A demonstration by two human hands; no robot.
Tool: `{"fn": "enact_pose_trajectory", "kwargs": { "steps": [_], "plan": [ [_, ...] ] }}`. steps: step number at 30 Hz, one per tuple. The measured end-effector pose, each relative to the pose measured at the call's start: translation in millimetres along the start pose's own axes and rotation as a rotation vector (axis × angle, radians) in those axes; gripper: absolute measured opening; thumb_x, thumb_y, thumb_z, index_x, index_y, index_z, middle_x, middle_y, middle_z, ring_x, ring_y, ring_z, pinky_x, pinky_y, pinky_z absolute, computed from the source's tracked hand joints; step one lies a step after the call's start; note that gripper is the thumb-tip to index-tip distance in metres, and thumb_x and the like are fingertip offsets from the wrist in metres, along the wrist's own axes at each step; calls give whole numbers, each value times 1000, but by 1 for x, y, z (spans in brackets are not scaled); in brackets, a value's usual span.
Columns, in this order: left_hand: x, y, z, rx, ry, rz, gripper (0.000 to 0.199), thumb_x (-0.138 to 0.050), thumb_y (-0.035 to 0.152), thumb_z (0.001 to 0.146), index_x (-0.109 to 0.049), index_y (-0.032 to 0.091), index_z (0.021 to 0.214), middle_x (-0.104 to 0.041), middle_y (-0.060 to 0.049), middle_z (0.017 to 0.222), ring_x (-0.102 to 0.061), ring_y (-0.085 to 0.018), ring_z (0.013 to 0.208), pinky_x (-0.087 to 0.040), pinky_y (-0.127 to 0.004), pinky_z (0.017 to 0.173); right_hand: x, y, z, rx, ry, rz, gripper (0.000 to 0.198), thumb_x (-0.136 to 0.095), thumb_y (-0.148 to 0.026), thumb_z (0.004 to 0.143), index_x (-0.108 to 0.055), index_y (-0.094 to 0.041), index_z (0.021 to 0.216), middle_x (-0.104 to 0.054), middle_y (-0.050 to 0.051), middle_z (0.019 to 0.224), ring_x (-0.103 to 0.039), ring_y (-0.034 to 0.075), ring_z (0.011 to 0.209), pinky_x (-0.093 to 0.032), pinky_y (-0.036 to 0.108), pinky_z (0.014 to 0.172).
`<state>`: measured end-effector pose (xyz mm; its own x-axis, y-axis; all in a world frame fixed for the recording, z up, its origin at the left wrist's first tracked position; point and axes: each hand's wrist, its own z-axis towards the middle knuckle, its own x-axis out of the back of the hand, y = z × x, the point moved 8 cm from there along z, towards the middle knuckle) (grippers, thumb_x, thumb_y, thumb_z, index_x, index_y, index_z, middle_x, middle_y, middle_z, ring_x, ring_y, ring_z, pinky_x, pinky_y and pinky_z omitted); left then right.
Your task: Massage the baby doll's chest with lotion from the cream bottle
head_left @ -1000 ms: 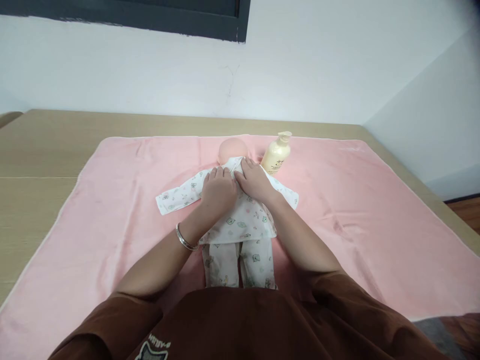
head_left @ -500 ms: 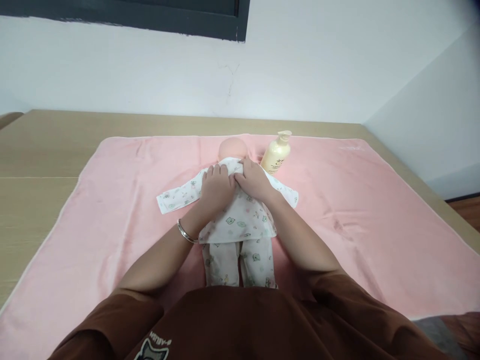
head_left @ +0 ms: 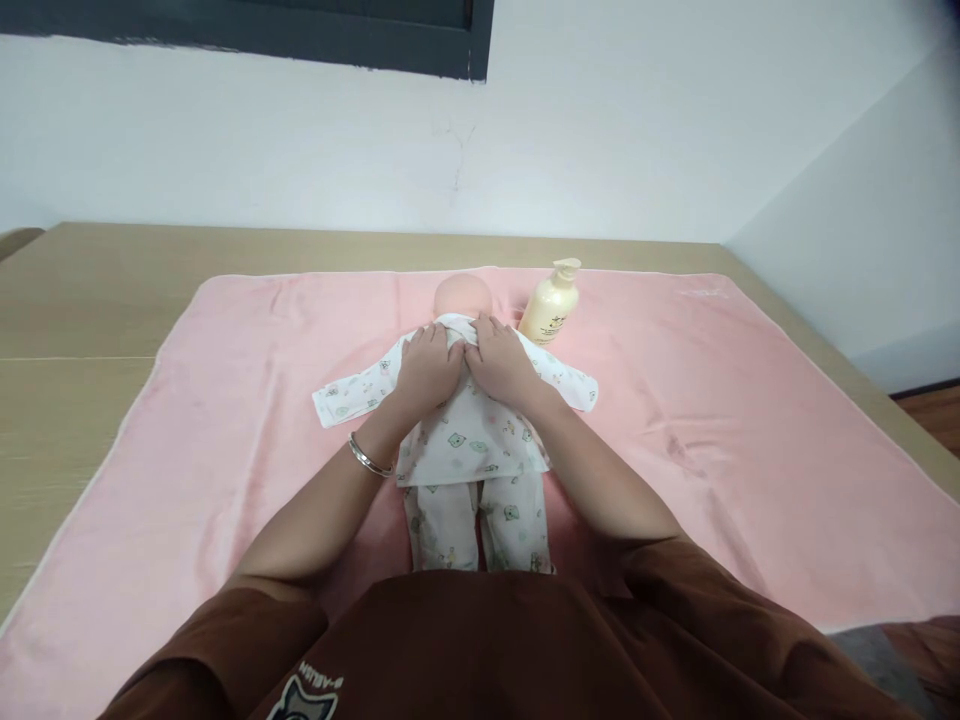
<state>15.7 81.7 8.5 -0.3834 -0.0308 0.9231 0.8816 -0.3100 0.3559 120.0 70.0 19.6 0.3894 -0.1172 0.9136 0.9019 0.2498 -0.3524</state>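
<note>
Lying at mid-width of a pink blanket (head_left: 675, 480): doll (head_left: 466, 425), with head (head_left: 463, 294) toward the wall (head_left: 600, 140) and legs toward the person. Way of facing: cannot tell.

Dressed in a white printed shirt (head_left: 480, 460), with both sleeves extended out to the sides. Below the hem: matching white pants (head_left: 514, 520), legs slightly apart, lower ends hidden behind the person's brown top (head_left: 480, 640).

Left hand (head_left: 429, 367): palm down on the upper part of the shirt, left of center. Right hand (head_left: 498, 358): palm down at the same level, right of center, fingertips near the collar. Thumbs pointing inward, close together at the midline. Grip on both sides: fingers nearly straight and set close side by side against the cloth. Pinching of cloth between thumb and fingers: cannot tell. On the left wrist: silver bracelet (head_left: 367, 458).

Standing near the right-hand shoulder of the shirt, clear of both hands: pale yellow bottle (head_left: 550, 308) with pump top and dark lettering.

Beneath the blanket: light wooden counter (head_left: 82, 300), bare along the far edge. High on the wall, at left: dark frame (head_left: 472, 50).
</note>
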Motion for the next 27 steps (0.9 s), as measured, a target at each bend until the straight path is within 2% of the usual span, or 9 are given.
{"fn": "enact_pose_trajectory", "kwargs": {
  "steps": [3,6,10,17,21,23,25,27],
  "plan": [
    [2,15,-12,-9,14,14,44,-33,29,100,-52,4,131,-54,-24,143,-46,-34,138,-36,-54,117,-1,12,8,-2,-34,40,40,-37,-24,95,-51,-7,129,-54,25,141,-51,35,129,-41,50,109],
    [4,20,-15,-31,28,6,37,-34,24,98,-57,7,121,-60,-23,135,-50,-33,132,-38,-51,115,-1,15,11,-9,-46,19,39,-36,-26,97,-54,-8,126,-51,24,145,-49,35,131,-40,51,110],
    [5,8,-3,-40,16,-47,28,-35,22,96,-60,14,104,-67,-17,115,-59,-29,113,-46,-44,103,-1,5,4,-11,-52,-37,40,-35,-25,99,-51,-6,130,-52,25,144,-48,36,132,-37,52,111],
    [8,-6,7,19,22,-142,23,-37,30,95,-56,18,89,-69,-14,100,-62,-27,95,-47,-40,88,7,-11,-8,-6,-31,-53,27,-37,-24,100,-56,-12,115,-64,20,125,-54,35,122,-41,49,105],
    [12,-8,6,23,-40,-232,23,-38,35,93,-53,20,83,-69,-11,97,-60,-24,90,-45,-36,81,23,-11,-13,-7,-120,80,26,-37,-25,100,-58,-14,112,-67,17,117,-61,32,109,-48,44,93],
    [18,-11,6,38,-64,-298,24,-38,35,91,-53,21,79,-68,-7,91,-59,-22,84,-43,-34,77,32,-12,-16,-35,-150,198,31,-36,-26,100,-58,-16,119,-69,14,114,-63,30,106,-51,42,89],
    [25,-15,5,65,-74,-346,27,-38,34,90,-54,21,73,-66,-3,81,-57,-19,78,-42,-32,72,41,-16,-18,-49,-90,251,37,-36,-25,99,-55,-16,130,-67,14,125,-61,29,117,-50,43,96],
    [33,-20,4,104,-60,-360,30,-39,34,90,-54,21,68,-62,-2,72,-54,-18,72,-41,-31,69,44,-23,-19,-25,8,200,44,-37,-20,98,-50,-11,139,-54,17,146,-46,29,139,-42,45,112]
  ]
}}
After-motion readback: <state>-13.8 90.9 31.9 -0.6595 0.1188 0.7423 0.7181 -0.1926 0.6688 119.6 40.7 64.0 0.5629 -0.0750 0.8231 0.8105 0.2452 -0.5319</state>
